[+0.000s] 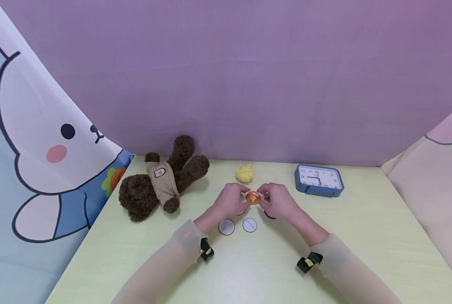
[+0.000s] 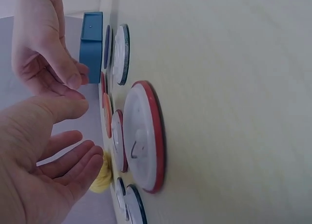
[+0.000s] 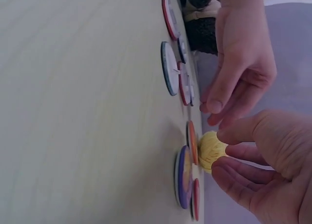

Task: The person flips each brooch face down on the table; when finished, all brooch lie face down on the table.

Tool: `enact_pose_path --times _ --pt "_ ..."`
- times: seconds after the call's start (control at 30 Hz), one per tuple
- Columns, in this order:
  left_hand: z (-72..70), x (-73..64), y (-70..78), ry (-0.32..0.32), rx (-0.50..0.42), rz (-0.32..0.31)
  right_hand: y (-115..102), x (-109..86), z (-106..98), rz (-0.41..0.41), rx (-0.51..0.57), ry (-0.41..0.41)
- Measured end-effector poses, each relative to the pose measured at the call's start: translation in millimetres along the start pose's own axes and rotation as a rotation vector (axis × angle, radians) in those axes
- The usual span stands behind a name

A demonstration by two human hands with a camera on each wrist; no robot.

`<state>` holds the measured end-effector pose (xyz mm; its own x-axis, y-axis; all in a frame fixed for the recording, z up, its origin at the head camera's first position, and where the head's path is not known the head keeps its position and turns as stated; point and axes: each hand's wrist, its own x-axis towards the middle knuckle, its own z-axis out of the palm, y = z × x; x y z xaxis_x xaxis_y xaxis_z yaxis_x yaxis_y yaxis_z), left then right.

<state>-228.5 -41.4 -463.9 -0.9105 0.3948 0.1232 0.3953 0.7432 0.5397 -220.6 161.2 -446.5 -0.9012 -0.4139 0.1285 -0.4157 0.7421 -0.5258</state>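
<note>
In the head view my left hand and right hand face each other on either side of a round red-orange pin badge. Both wrist views show that orange badge lying on the table, below the hands. My left hand has its thumb extended and fingers loosely bent, with nothing in them. The fingers of my right hand are relaxed too, and nothing lies between them. A purple-rimmed badge sits under the right hand.
Face-down badges with white backs lie nearer the body, one of them red-rimmed. Behind the hands is a yellow yarn ball. A brown teddy bear lies at left, and a blue clock stands at right.
</note>
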Motion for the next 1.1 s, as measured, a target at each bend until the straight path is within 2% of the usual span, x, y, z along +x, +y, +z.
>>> enact_pose_path --times 0.17,0.3,0.53,0.67,1.1 --pt "5.4 6.5 1.9 -0.025 0.003 -0.052 3 4.5 8 0.003 -0.026 0.001" --pt "8.1 10.5 3.7 -0.058 0.040 -0.079 4 6.3 12 -0.006 -0.051 0.006" --pt "9.3 12.7 3.8 -0.066 0.099 -0.076 2 7.9 15 0.037 -0.063 -0.033" --pt "10.9 13.1 4.7 -0.065 0.109 -0.089 0 7.4 16 0.027 -0.066 -0.032" --pt "15.3 11.7 4.3 -0.029 0.077 -0.042 12 7.7 17 0.038 0.013 -0.042"
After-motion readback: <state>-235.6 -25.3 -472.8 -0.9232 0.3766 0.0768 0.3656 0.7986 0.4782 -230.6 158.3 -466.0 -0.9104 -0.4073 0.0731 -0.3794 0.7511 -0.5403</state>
